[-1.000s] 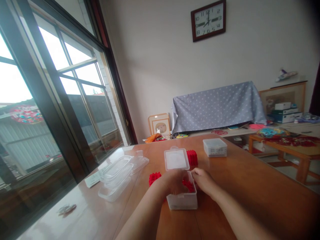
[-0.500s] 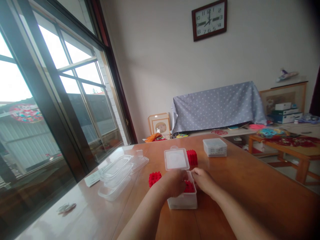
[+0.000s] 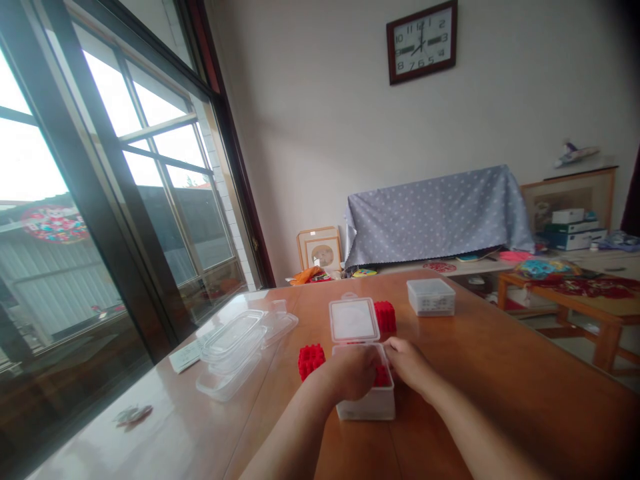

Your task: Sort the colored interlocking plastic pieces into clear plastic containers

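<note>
The left hand [image 3: 356, 373] is dipping lower into the clear box [image 3: 367, 407], its hold unclear; the right hand [image 3: 407, 361] is gripping its rim, presumably steadying it.

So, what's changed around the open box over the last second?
The left hand has drawn slightly toward the person, uncovering more of the open box at its far left; what it holds, if anything, is hidden. The right hand stays at the box's right side; the lid, red block beside it and closed box haven't moved.
</note>
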